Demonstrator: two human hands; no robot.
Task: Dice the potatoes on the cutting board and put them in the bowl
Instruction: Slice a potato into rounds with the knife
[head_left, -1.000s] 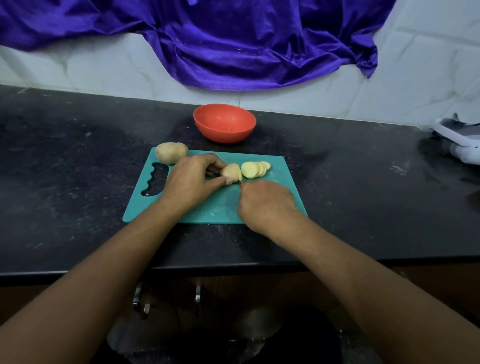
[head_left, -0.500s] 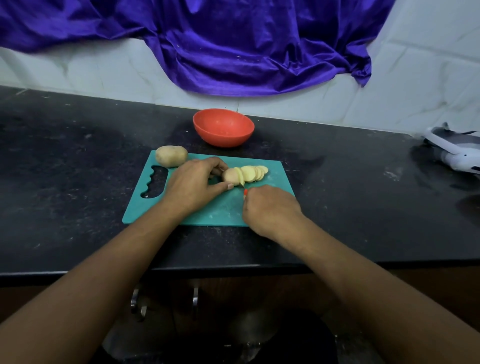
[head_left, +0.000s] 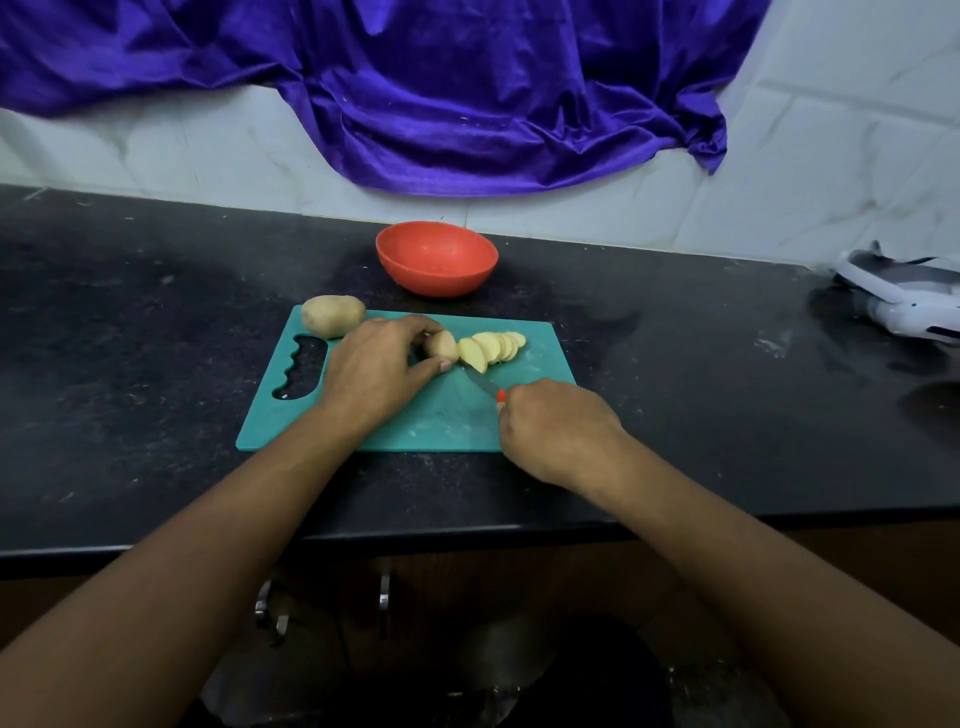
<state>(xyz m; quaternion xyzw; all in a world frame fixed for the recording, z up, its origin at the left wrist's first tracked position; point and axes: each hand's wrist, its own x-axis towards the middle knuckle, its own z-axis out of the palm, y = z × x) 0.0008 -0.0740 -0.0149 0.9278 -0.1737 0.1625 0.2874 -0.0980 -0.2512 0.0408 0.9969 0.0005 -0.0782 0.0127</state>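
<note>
While L grip (head_left: 371, 369) pinches potato end (head_left: 441, 345) & R grip (head_left: 556, 426) clamps knife (head_left: 480, 382), board (head_left: 441, 418) lies on black counter (head_left: 701, 389), purple cloth (head_left: 441, 104) behind.

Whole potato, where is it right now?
In the head view the whole potato sits on the cutting board's far left corner, just beyond the left hand and nearer than the red bowl.

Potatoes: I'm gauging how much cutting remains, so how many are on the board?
2. One whole potato on the board, far left corner; one partly sliced potato held by the left hand, its slices fanned rightward.
</note>
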